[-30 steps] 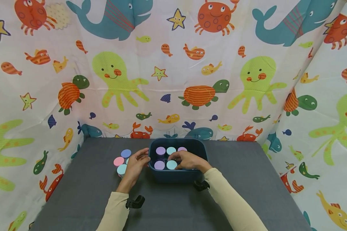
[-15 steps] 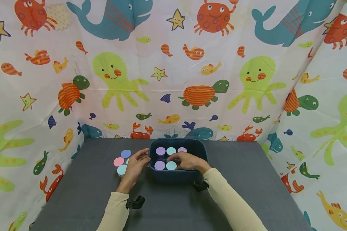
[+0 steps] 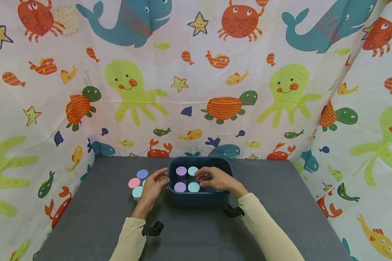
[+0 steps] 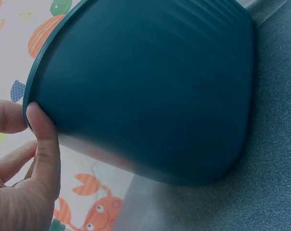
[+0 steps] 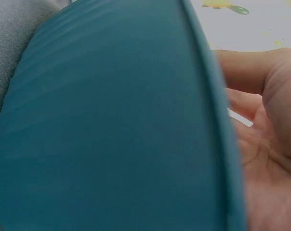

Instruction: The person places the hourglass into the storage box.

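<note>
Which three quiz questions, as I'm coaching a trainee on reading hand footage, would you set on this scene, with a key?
1. The left hand: A. is out of view; B. pinches the dark blue bin; C. hangs away from it.
2. True or false: the blue top is outside the bin.
3. Fill in: the corner top at the bin's near left is ____.

Key: 1. B; 2. true; 3. lilac.

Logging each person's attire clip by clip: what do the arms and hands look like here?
The left sleeve and right sleeve are long, plain and pale cream. A black device sits at the left wrist, another at the right. The left hand and right hand wear no gloves.
</note>
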The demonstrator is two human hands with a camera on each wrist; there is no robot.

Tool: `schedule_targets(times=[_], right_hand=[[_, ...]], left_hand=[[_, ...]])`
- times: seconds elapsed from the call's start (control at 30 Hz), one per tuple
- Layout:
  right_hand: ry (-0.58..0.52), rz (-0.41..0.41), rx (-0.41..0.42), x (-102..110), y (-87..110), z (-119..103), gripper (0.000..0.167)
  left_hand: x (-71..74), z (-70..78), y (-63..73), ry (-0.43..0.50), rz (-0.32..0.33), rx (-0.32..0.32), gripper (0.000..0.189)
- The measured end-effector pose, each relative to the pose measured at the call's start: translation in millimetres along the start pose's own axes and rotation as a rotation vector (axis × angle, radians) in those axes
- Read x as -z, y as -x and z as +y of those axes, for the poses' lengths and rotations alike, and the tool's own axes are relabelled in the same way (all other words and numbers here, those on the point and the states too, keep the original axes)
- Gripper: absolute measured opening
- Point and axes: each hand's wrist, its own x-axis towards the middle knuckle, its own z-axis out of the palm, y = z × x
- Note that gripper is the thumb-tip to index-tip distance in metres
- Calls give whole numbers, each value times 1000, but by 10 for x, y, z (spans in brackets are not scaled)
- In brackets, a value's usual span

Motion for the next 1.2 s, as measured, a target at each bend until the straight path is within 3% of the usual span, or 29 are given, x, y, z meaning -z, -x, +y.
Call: schedule_targets(times=[0.3,0.63,0.77,0.93,1.2], right_hand=[[-17,248,-1,98,235,-51,29],[-94,667,-46,194,430,84,25],[-190,792,-97,222,488,156,25],[-243,822,-180,225,562,222,29],[-308,747,-288,229,571,352,41]], left_hand=[[3,-9,2,8,2,-8,41],[4,16,28,-3,2,0,41],[3,20,31,0,5,4,42],[-1,14,22,-3,2,1,42],[3,0,2,-11,1,-10,42]])
